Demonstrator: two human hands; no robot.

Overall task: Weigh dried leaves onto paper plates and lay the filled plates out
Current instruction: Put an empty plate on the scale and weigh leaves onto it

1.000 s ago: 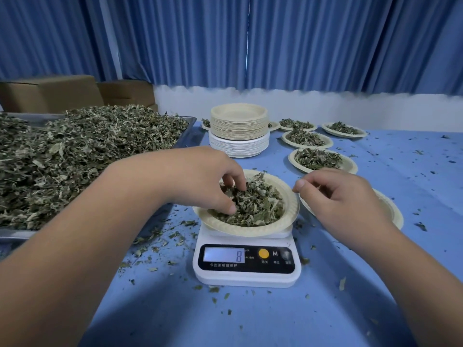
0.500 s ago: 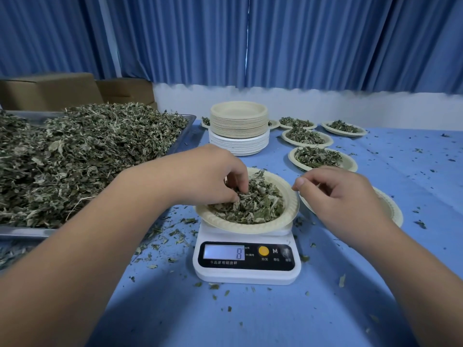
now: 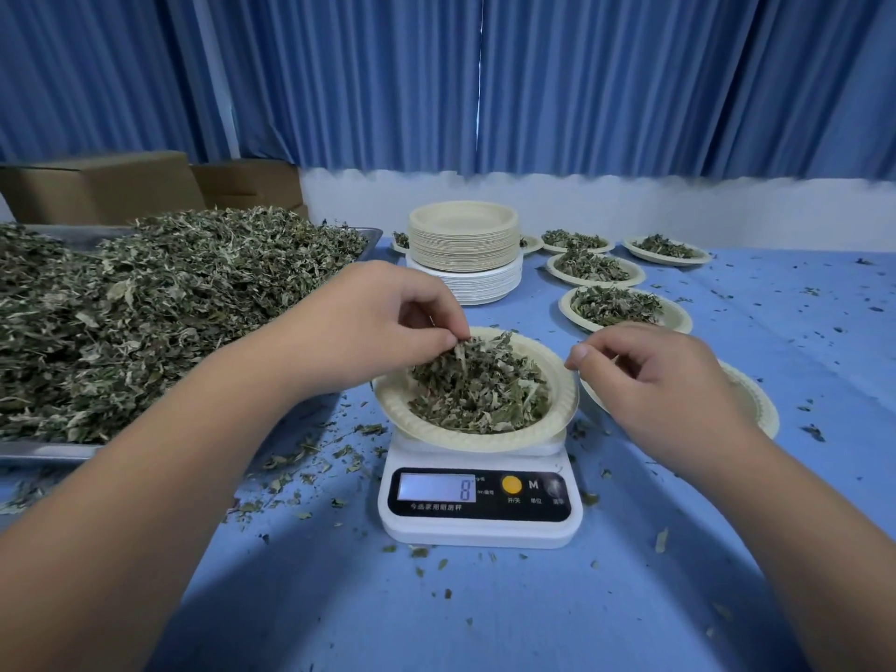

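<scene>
Here left hand (image 3: 383,322) pinches leaves (image 3: 477,388) over plate (image 3: 565,412); scale (image 3: 480,531) reads 8.

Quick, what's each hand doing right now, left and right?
Left hand: pinching dried leaves over the plate on the scale.
Right hand: fingers curled beside the plate; cannot tell if it holds anything.

i see grey-green dried leaves (image 3: 480,395) on a cream paper plate (image 3: 557,424); white scale (image 3: 480,533), black panel (image 3: 548,510), orange button (image 3: 511,485); plain blue tablecloth (image 3: 485,618); pleated blue curtains (image 3: 606,80); brown cardboard boxes (image 3: 97,191)
</scene>
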